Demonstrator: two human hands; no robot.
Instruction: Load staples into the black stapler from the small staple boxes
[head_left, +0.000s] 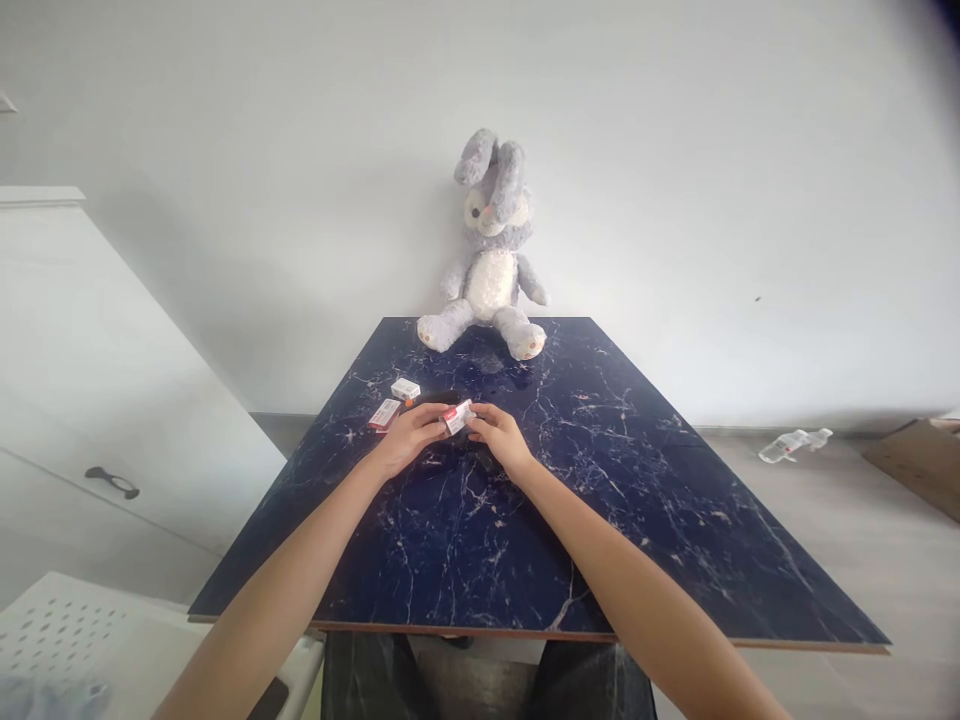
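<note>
Red-and-white box (458, 416), small and slightly tilted, sits between the person's two hands, in front of them above the dark blue marbled table (637, 500). I can see the left hand (411, 440) closed on its left end and the right hand (499, 436) pinching the other end between thumb and fingers. The print is too small for me to read, and the fingertips cover part of both ends.

Something black (439, 397) lies just behind the left hand, an orange spot showing at its near side; the hand hides much of it, and dark on dark as it is, I cannot tell what it is. Beyond the left wrist lies a red-and-white packet (385, 413) with a sliver of pink under its near edge — what that belongs to, I can't make out. A white carton (406, 388) lies just behind it.

At the far edge sits a plush rabbit (493, 285), one floppy ear drooping over an eye. Both of the person's forearms run out of view at the bottom, and only part of the dark trousers (592, 680) shows below the table. Off to the right, a clear bottle (784, 446) lies on the floor near a cardboard box (911, 465) — cut off by the edge of view.
</note>
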